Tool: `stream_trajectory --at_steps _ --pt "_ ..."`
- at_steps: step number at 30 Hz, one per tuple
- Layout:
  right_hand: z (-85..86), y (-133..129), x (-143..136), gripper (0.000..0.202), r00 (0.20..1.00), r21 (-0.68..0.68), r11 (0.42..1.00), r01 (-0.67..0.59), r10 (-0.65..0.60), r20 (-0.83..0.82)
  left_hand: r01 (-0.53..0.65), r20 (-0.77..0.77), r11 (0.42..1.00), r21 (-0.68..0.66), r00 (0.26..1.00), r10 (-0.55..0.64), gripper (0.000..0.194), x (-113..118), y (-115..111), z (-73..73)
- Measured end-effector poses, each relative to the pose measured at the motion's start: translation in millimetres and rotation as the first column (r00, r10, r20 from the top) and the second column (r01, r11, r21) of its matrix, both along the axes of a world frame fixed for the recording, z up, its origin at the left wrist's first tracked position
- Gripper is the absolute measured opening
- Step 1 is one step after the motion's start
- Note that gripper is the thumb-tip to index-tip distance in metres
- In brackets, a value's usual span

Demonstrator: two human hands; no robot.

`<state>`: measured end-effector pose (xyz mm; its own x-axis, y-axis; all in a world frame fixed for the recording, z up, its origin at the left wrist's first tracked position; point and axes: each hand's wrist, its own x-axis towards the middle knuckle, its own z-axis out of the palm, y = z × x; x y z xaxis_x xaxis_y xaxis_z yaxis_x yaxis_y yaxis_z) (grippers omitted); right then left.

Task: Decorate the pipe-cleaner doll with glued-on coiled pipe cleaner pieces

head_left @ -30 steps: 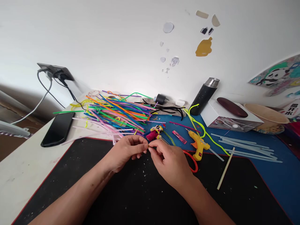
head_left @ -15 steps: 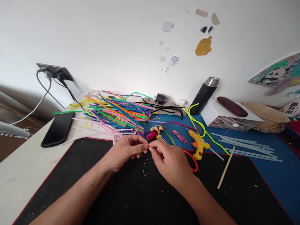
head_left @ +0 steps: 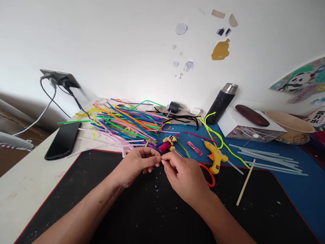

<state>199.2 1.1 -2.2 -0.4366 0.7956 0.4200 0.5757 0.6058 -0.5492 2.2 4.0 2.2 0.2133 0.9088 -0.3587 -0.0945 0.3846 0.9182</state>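
My left hand (head_left: 139, 162) and my right hand (head_left: 184, 171) meet over the black mat (head_left: 152, 217), thumbs and forefingers pinched together tip to tip. Whatever sits between the fingertips is too small to name. A short yellow tip (head_left: 147, 143) shows just above my left hand; I cannot tell whether it belongs to what I hold. Right behind the fingers lies a small doll (head_left: 168, 143) of fuzzy craft wire, magenta, yellow and blue. Red-handled scissors (head_left: 211, 178) are partly hidden behind my right hand.
Pipe cleaners (head_left: 127, 122) in many colours are heaped at the back left, near a black phone (head_left: 63, 140). On the right are a yellow glue gun (head_left: 215, 157), several glue sticks (head_left: 274, 159), a wooden stick (head_left: 245, 183), a black flask (head_left: 221, 103) and a white box (head_left: 230, 127).
Both hands keep their pinch in almost the same place. The view has shifted very slightly; nothing on the table has visibly moved.
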Motion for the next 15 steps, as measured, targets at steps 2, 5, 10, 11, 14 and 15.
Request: stream_trajectory --at_steps 2,5,10,11,14,15 --pt "-0.2 0.2 -0.3 0.013 1.0 0.007 1.0 0.009 -0.009 -0.008 -0.01 0.019 1.0 0.0 1.0 0.01 0.037 1.0 -0.2 -0.8" --pt "-0.3 0.6 -0.6 0.013 1.0 0.017 1.0 0.019 -0.019 -0.014 -0.021 0.034 1.0 -0.009 0.999 0.022 0.04 1.9 -0.2 -2.5" --pt "0.9 1.3 0.1 0.014 1.0 0.015 1.0 0.018 -0.018 0.015 -0.016 -0.004 1.0 0.015 1.0 0.016 0.041 1.4 0.8 -4.9" --pt "1.1 1.4 0.3 0.015 1.0 0.015 1.0 0.018 -0.018 0.022 -0.013 -0.017 1.0 0.023 1.0 0.013 0.04 1.2 0.8 -5.3" --pt "0.8 1.4 0.8 0.015 0.999 0.007 1.0 0.023 -0.023 0.039 -0.009 -0.038 0.999 0.039 0.999 0.01 0.038 0.9 0.5 -6.3" --pt "0.5 1.3 0.8 0.015 0.999 0.007 1.0 0.024 -0.024 0.041 -0.01 -0.041 0.999 0.043 0.999 0.011 0.037 1.0 0.3 -6.4"
